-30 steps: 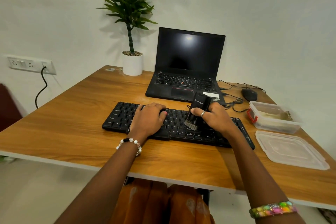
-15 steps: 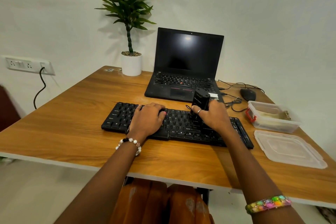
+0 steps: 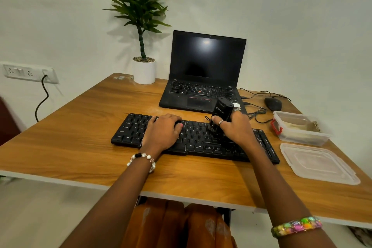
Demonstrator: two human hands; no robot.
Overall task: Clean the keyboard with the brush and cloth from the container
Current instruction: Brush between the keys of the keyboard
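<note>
The black brush point(image 3: 221, 114) is being gripped upright by the right hand point(image 3: 234, 128), bristles on the black keyboard point(image 3: 193, 139) at frame centre, which is being steadied under the flat left hand point(image 3: 162, 132). Keycaps could be dislodged by hard pressing.

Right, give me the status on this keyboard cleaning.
Done: the container sits open, its lid set beside it. In hand: the right hand grips the brush, bristles on the keyboard, while the left hand steadies it. Left: the wipe; a pale cloth seems to lie in the container.
</note>
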